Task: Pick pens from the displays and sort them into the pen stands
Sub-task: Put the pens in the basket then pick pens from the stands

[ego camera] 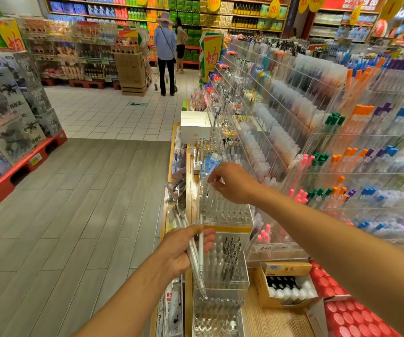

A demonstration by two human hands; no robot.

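A bundle of white pens sits in the left hand, at about six o'clock in the view, the grip curled and clamped around their barrels with the tips pointing down toward a clear pen stand on the wooden bench. That lowest stand shows rows of round holes; what fills them is hard to make out. Just above it, toward twelve o'clock, a second clear stand holds dark and pale pens upright. Above that again, a third clear stand with a yellow band carries translucent pens, and the right hand hovers over it, fingertips pinched together at a pen top; whether they actually hold one cannot be told. At four o'clock, an open cardboard box contains small black and white bottles. From one to three o'clock, tiered acrylic display racks hold pens with orange, green, pink, blue and purple caps, blurred at the edge. At twelve o'clock stands an open white box, its contents hidden. Two shoppers stand far off.
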